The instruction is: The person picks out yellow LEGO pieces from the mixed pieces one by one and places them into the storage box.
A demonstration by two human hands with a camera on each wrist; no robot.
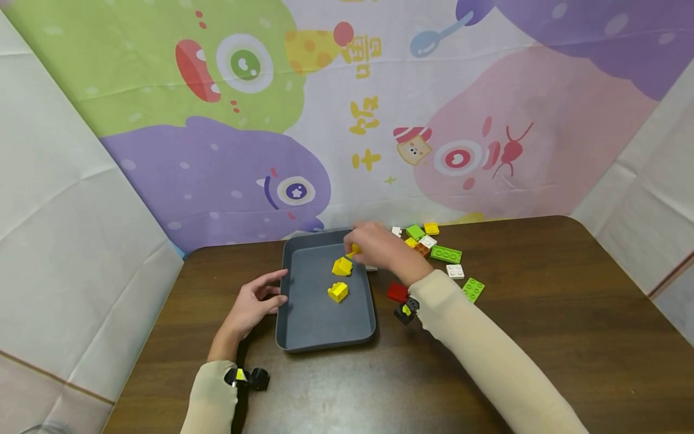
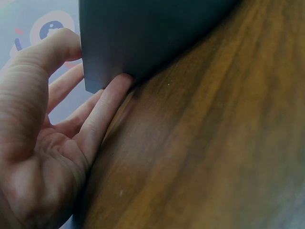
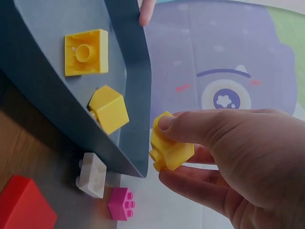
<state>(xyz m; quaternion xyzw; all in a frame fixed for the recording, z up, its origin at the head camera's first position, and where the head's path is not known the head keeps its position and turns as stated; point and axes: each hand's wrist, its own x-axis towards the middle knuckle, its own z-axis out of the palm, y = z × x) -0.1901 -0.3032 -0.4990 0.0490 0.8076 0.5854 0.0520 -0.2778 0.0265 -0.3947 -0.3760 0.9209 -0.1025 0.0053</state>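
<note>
Your R hand point(image 1: 378, 245) pinches a yellow block point(image 1: 355, 249) w/ just fingertips by the tray point(image 1: 309, 322), mid-frame, so it cd slip; your L hand point(image 1: 250, 308), fingers loose, touches tray's left side, b/c of which a push cd slide it

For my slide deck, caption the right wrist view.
Right hand pinches an angular yellow plastic block near a rectangular blue-grey rimmed tray holding two more yellow blocks.

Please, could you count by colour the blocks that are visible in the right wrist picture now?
Yellow blocks: 3 (2 in the tray, 1 in the right hand)
White block: 1
Red block: 1
Pink block: 1
Total: 6
</note>
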